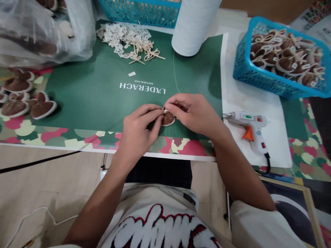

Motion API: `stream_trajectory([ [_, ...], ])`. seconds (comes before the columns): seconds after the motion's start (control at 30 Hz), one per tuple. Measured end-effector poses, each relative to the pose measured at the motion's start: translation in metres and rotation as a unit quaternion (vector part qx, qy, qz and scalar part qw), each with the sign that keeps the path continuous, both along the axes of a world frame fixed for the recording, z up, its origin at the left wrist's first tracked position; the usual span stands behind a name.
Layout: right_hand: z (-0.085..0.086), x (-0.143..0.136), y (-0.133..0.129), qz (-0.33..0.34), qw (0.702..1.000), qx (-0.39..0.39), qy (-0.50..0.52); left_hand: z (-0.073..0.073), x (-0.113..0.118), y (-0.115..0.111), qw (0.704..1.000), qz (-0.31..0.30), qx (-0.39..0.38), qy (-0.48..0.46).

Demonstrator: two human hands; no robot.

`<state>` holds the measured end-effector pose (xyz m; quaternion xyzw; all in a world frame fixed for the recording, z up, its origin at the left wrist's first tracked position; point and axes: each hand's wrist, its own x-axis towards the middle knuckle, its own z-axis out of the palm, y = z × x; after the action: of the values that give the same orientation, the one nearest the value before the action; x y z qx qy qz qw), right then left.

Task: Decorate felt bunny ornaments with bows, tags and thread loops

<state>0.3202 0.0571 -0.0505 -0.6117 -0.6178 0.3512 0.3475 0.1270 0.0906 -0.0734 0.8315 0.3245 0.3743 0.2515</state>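
Note:
A small brown plush piece point(168, 119) with a white edge lies on the green mat near the front edge of the table. My left hand point(142, 129) pinches it from the left, at a small cream bow or knot on its top. From the right, my right hand point(192, 112) has thumb and finger closed at the same knot. What exactly lies between the fingertips is too small to tell. A thin white thread point(175, 74) runs from a large white spool point(192, 27) down toward my right hand.
Brown plush pieces point(42, 106) lie at left by a plastic bag point(77, 31). White tags point(121, 34) and cream bows point(136, 57) sit at the back. A glue gun point(248, 119) and a filled blue basket point(274, 82) stand right; another basket point(139, 12) is behind.

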Motion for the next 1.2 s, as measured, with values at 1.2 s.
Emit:
stream_trajectory([
  [1.2, -0.002, 0.008, 0.004, 0.018, 0.999, -0.023, 0.014, -0.010, 0.002, -0.002, 0.995, -0.007, 0.079, 0.059],
])
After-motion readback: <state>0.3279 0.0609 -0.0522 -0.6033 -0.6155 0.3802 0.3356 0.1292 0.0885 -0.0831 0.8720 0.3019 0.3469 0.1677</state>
